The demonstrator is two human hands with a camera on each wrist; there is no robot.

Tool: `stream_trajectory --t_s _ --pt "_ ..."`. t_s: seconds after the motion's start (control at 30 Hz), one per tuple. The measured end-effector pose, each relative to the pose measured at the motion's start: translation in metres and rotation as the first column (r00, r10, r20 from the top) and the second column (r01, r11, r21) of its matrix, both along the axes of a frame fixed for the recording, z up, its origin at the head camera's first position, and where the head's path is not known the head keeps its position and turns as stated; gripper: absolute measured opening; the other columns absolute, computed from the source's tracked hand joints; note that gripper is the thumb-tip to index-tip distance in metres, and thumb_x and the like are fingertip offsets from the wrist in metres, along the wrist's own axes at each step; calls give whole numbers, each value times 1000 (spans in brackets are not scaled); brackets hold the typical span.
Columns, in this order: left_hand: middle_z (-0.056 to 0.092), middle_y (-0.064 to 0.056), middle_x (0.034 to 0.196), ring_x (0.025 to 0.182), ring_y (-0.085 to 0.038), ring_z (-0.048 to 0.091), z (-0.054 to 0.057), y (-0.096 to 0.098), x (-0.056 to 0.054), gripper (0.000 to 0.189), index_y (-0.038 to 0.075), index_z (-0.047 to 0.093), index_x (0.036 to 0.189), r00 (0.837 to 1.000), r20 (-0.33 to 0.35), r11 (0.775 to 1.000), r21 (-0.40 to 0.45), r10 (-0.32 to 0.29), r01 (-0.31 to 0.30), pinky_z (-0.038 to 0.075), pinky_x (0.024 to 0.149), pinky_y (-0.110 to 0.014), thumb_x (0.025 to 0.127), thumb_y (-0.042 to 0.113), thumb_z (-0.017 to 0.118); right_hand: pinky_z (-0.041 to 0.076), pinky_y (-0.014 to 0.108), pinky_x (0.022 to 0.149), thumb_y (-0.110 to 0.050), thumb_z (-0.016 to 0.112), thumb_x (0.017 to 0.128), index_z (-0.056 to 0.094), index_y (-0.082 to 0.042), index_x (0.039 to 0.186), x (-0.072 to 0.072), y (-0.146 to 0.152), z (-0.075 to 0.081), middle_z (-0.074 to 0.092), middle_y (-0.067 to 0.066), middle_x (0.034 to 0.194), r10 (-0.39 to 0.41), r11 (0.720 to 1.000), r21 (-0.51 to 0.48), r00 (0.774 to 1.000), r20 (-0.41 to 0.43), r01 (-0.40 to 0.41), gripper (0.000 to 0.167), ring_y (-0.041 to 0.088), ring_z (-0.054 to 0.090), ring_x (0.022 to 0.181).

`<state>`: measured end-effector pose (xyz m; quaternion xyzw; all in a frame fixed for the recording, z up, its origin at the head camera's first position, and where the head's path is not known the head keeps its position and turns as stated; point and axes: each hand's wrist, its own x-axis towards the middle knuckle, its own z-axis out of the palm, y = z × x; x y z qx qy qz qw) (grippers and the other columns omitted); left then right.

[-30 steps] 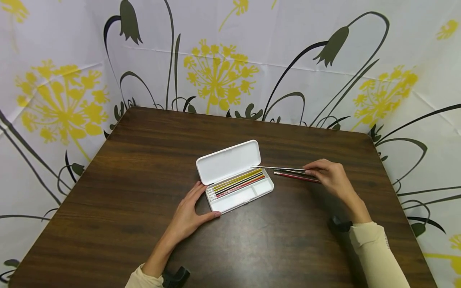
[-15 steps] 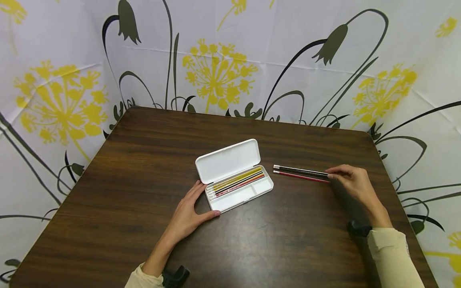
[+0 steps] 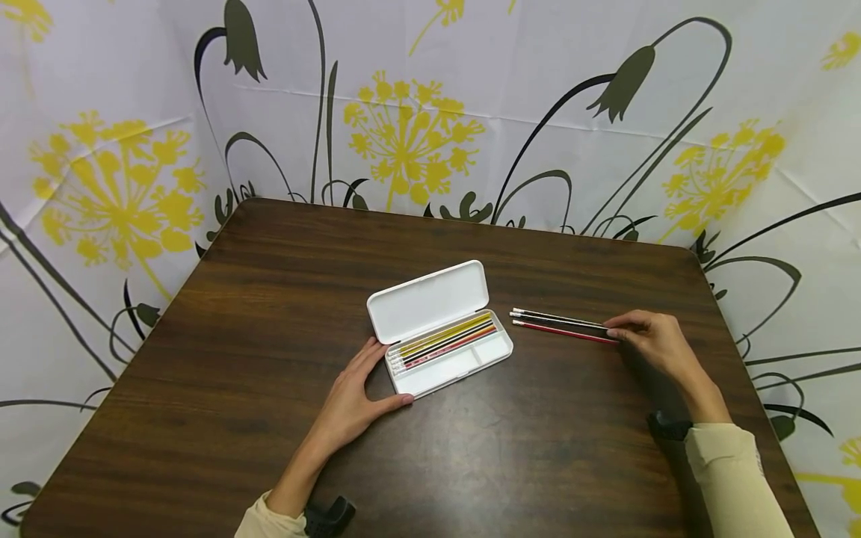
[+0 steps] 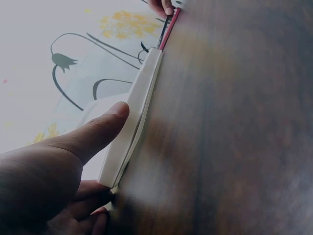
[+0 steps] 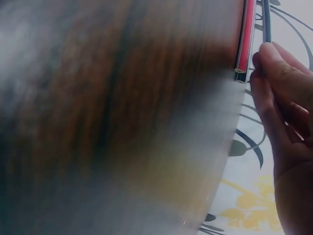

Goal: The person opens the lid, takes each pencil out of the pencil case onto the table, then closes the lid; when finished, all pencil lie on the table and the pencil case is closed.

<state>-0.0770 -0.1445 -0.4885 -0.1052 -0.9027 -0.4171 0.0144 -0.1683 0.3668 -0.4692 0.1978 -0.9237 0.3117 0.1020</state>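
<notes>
An opened white pencil case lies on the table with several pencils side by side in its long compartment, yellow, black and red among them. My left hand holds the case's left end, its thumb on the front edge and fingers at the back. To the right of the case, my right hand pinches the end of a dark pencil between thumb and fingertips. In the right wrist view it is raised beside a red pencil. Another dark pencil lies close to these.
The case's lid leans back behind its tray, and a small divider splits the front compartment. A brown wooden table carries everything. Floral cloth hangs behind its far edge. Dark bands sit at both wrists.
My right hand has moved right with the pencil, whose tip was over the case a second ago. The pencil is now above the others on the right. My left hand has stayed put.
</notes>
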Motion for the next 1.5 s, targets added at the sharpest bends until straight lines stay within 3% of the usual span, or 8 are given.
stream_trajectory --t_s 0.4,0.6,0.83,1.0,1.17,1.3,1.5 --pt "34 -10 155 144 -25 26 -1 -1 1 98 9 45 147 1000 5 1000 -2 0 0 29 108 -55 69 54 84 48 16 62 2 77 82 78 -10 95 1 1 -1 69 -1 90 6 999 42 998 56 -8 18 13 65 73" --pt "33 -11 155 144 -26 26 0 0 0 98 8 45 147 1000 -4 1000 -8 -1 1 29 107 -56 69 52 85 47 14 62 -1 79 80 78 -10 95 0 -4 3 68 -4 90 -6 1000 24 1000 25 5 18 11 63 72" --pt "33 -12 155 144 -27 26 0 0 -1 97 7 45 147 1000 -8 1000 -8 -3 3 29 107 -57 70 51 84 54 29 65 -1 80 79 77 -9 97 -14 -55 17 69 -4 91 106 994 0 994 13 -106 20 12 65 77" --pt "34 -12 155 144 -27 27 -1 1 0 96 7 45 146 1000 -7 1000 -4 -2 2 30 107 -57 70 51 85 52 37 67 -9 80 82 78 -10 99 -34 -118 18 69 -5 91 258 966 -7 966 34 -258 17 10 62 78" --pt "33 -10 155 144 -25 26 -1 2 1 97 9 45 147 1000 12 1000 4 -9 9 30 108 -54 69 51 85 52 35 68 -6 78 84 77 -8 101 -45 -167 21 69 -3 93 391 920 -77 916 90 -385 17 11 62 80" --pt "33 -10 155 144 -25 27 -1 2 2 97 9 46 147 1000 10 1000 4 3 -3 30 108 -54 69 51 86 52 30 68 -2 77 84 77 -6 100 -50 -187 23 69 1 94 455 889 -96 886 92 -447 16 11 62 80" --pt "34 -12 155 143 -27 28 0 1 1 96 7 46 146 1000 -6 1000 -12 7 -7 31 107 -56 70 51 85 52 28 69 -3 78 83 77 -8 97 -55 -194 23 69 -2 93 468 884 -76 875 126 -462 15 9 61 81"
